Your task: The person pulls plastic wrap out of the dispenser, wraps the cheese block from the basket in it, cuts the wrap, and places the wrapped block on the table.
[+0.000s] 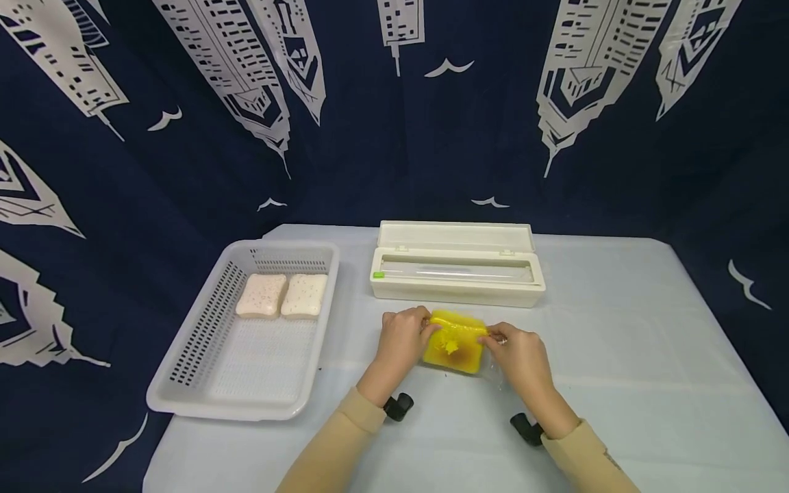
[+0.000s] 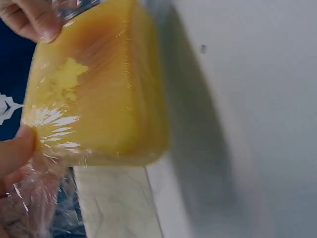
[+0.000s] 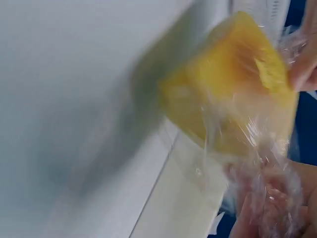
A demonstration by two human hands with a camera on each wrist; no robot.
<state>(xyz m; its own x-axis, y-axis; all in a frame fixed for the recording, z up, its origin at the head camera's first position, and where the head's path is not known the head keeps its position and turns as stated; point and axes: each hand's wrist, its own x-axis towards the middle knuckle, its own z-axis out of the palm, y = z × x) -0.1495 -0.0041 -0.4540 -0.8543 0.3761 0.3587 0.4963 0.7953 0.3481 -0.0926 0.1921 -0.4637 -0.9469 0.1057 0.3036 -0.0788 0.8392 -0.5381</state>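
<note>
Both hands on the yellow block — it sits between them, just below centre in the head view. We see the left hand at the block's 10 o'clock corner, thumb and fingers closed together in a pinch on the clear film at that edge. The right hand mirrors it at about 2 o'clock, fingertips clamped on bunched film. We mark film stretched shiny over the top face, crumpled in folds at the fingers in the wrist views. Top face has a brownish patch and a brighter yellow flake. Whether the block is lifted wholly off the worktop we cannot tell; a shadow falls beside it.

At 12 o'clock, just past the block, we have a long cream box, lid up, clear roll inside, green tab at its left end. At 9 to 10 o'clock stands a white basket, two pale speckled blocks side by side toward its far end. Fingers and film glare partly cover the yellow block's edges — black wrist mounts sit at about 7 and 5 o'clock. Dark blue printed cloth hangs behind.
</note>
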